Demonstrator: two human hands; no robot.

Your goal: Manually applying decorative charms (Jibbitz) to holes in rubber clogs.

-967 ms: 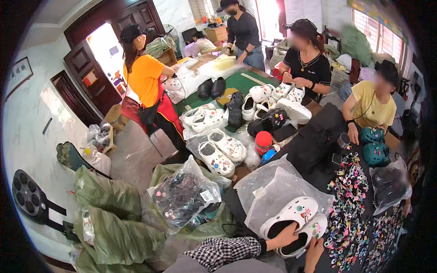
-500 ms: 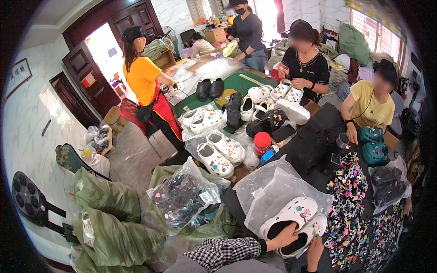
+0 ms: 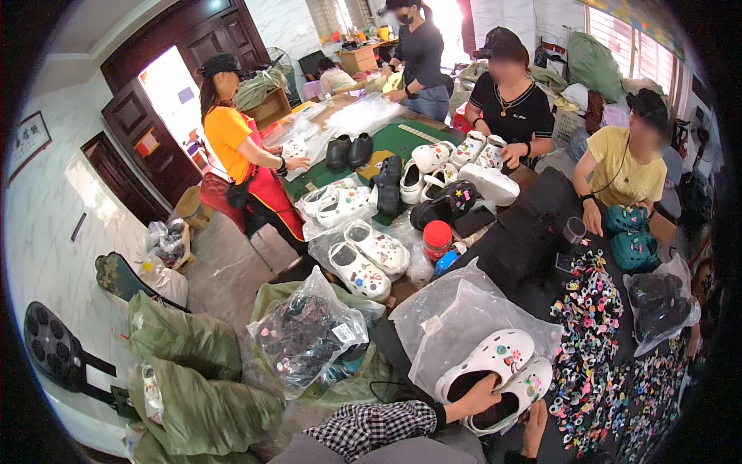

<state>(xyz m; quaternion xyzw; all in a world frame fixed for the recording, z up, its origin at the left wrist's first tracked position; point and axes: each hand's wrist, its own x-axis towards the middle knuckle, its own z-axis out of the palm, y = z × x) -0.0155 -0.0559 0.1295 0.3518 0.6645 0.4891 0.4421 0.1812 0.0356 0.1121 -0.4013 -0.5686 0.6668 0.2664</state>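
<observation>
A pair of white clogs (image 3: pixel 492 362) with colourful charms on the toes lies side by side in front of me, partly on clear plastic bags. My left hand (image 3: pixel 481 396) is closed on the pair, its fingers reaching into the openings at their inner edges. Beside the outer edge of the right clog (image 3: pixel 539 380), my right hand (image 3: pixel 533 427) has curled fingers; what they hold, if anything, is hidden. Loose shoe charms (image 3: pixel 583 332) in many colours cover the black cloth to the right.
Clear plastic bags (image 3: pixel 440 325) lie beyond the clogs. Farther off are more white clogs (image 3: pixel 369 259), a red-lidded jar (image 3: pixel 437 238) and teal clogs (image 3: pixel 635 249). Green sacks (image 3: pixel 205 406) and a bag of dark shoes (image 3: pixel 309 334) stand at left. Several people work around the table.
My right hand has slipped down from the right clog's charms to its outer edge. The clogs have shifted slightly, with my left hand still on them. The person in orange has turned and moved an arm.
</observation>
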